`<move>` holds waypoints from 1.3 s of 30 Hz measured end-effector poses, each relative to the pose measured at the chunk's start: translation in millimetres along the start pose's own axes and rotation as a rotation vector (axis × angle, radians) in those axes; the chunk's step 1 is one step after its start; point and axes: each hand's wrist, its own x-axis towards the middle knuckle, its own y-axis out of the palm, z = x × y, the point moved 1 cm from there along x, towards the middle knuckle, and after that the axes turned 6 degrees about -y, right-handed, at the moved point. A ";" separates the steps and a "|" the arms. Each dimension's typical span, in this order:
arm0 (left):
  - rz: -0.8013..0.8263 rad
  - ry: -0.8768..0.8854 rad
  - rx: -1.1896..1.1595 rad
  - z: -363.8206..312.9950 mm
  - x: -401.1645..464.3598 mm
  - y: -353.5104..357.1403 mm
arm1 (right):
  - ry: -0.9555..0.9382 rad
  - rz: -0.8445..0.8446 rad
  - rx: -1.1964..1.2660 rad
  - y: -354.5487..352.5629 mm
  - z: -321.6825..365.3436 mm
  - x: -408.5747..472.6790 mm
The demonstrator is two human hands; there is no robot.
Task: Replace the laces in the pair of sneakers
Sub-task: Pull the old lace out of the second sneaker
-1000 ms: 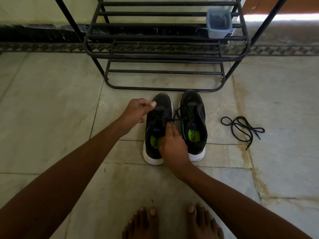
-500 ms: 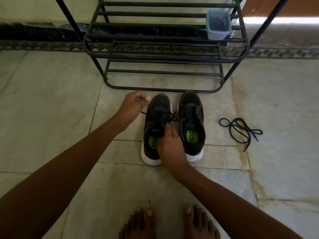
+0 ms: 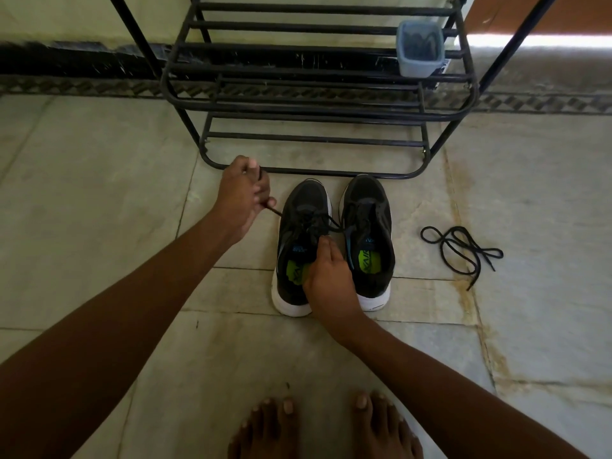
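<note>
Here, on the tiled floor (image 3: 99, 200), the left hand (image 3: 243, 193) sits furthest left, its grip curled tight round one end of a black lace (image 3: 298, 217) — the strand runs taut from the fist down to the eyelets of the left sneaker (image 3: 303, 226). That shoe is black with a white sole and a green insole, its toe pointing toward the shoe rack (image 3: 318, 91). The right hand (image 3: 326, 279) rests over its opening, fingers bent and pinching at the tongue or lace near the top eyelets; which of the two it grips cannot be told. Another stretch of the same lace crosses toward the right sneaker (image 3: 367, 233), which stands just beside its partner, the two nearly touching, both close to the rack's bottom bar. On one of the rack's bars, toward its right end, stands a small grey-blue tub (image 3: 420, 49) with something dark inside. Further right, well apart from the pair, a loose black lace (image 3: 460, 246) lies in tangled loops on the floor. Along the lower edge of the view the person's bare feet (image 3: 324, 425) show, toes pointing toward the sneakers.
</note>
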 end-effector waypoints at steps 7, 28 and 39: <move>0.371 0.515 1.466 0.0 3.3 -5.1 | -0.013 -0.015 0.000 0.3 0.3 -0.5; 0.210 0.278 1.240 39.9 -28.7 -9.2 | -0.289 -0.119 -0.046 -52.0 5.2 36.1; 0.096 0.291 1.287 86.2 -38.7 -14.4 | -0.505 0.307 -0.281 -61.0 0.0 111.6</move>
